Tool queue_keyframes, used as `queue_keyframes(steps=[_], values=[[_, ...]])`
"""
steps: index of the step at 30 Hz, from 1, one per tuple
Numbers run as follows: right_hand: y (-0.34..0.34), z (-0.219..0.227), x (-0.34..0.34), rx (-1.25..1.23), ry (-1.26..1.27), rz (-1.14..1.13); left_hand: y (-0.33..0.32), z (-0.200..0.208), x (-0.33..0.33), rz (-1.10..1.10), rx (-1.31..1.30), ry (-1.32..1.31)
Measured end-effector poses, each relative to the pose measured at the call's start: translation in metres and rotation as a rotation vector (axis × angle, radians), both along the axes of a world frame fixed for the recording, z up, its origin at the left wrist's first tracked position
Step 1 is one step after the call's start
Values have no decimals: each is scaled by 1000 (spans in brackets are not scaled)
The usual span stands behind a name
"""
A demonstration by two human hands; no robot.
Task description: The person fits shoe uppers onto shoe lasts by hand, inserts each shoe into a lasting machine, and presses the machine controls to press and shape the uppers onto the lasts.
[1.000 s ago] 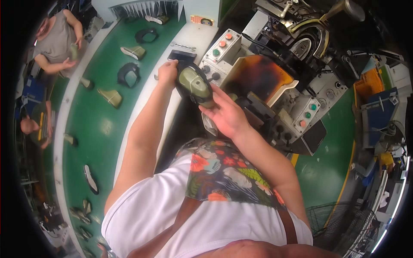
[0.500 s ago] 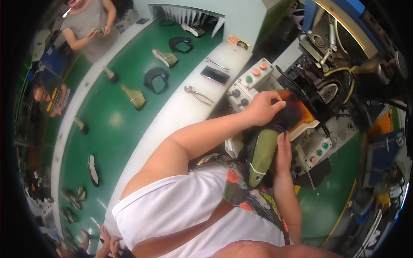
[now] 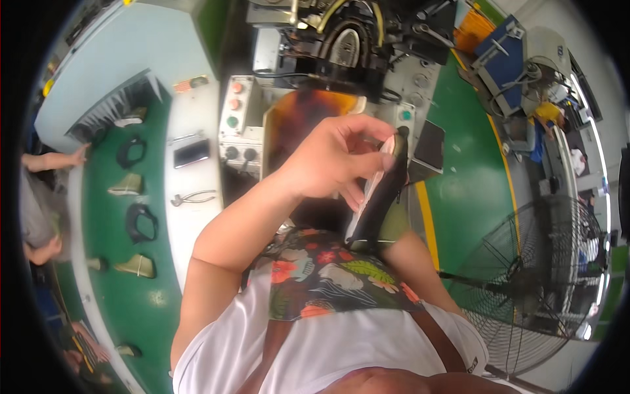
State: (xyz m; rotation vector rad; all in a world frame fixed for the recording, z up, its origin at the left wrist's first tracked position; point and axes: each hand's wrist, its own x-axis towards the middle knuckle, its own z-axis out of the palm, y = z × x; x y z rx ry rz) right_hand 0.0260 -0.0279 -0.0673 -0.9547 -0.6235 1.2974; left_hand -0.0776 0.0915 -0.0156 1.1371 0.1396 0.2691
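A black shoe upper covers an olive-green shoe last, held tilted in front of my chest with its pale sole side turned left. My left hand is closed at the upper's far end, thumb and fingers pinching along the edge of the sole side. From the lower right my right forearm reaches up behind the last. That hand supports the last from behind, its fingers mostly hidden. A light band wraps around the last near its lower end.
Ahead stands a machine with an amber guard and a button box. Pliers and a phone lie on the white ledge at left. Beyond it, a green conveyor carries lasts and black uppers. A caged fan stands right.
My view has swung to the right. The last has turned from its green face toward me to edge-on, and my left hand has come from above the amber guard onto the upper's edge.
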Motion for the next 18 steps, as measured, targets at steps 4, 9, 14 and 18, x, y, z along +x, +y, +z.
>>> queue_keyframes(steps=[4, 9, 14, 18], values=[[4, -44, 5, 454, 482, -34, -10, 12, 15, -101, 98, 102], [7, -40, 6, 193, 449, -242, 28, -4, 15, -43, 296, 83], [21, -29, -1, 96, 18, -340, 41, -8, 17, 408, 654, 122], [12, -51, 0, 147, -75, -183, 41, -35, 9, 444, 551, 72]])
